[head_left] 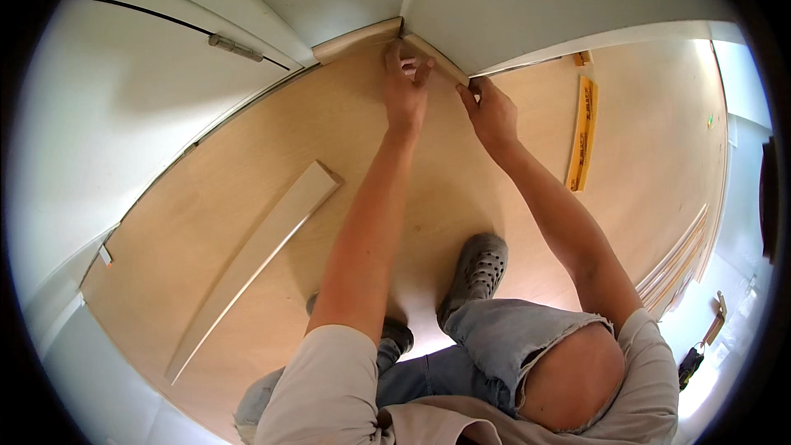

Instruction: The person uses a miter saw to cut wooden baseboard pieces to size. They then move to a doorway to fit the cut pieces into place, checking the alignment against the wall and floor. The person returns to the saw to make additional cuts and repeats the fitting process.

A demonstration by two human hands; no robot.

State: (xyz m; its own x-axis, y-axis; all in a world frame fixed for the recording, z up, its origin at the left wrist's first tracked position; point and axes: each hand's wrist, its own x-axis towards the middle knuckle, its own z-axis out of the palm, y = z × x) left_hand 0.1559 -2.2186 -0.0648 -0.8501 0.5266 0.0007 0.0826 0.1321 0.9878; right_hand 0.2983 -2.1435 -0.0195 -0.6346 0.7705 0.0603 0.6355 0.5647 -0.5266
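Note:
A short wooden skirting board piece (438,58) stands along the foot of the right-hand wall, its far end at the corner. My left hand (404,95) is at that corner end, thumb and fingers apart, fingertips close to the board and the corner gap. At the near end of the same piece, my right hand (493,114) has its thumb and bent fingers closed around the edge. A second skirting piece (359,39) sits against the left-hand wall and meets the corner beside my left hand.
A long pale board (255,268) lies on the wooden floor (239,173) left of my left arm. Rightward lies a yellow printed strip (582,133), with several thin strips (676,259) farther off. A white door (132,99) with a hinge borders the left. My shoe (478,268) rests between my arms.

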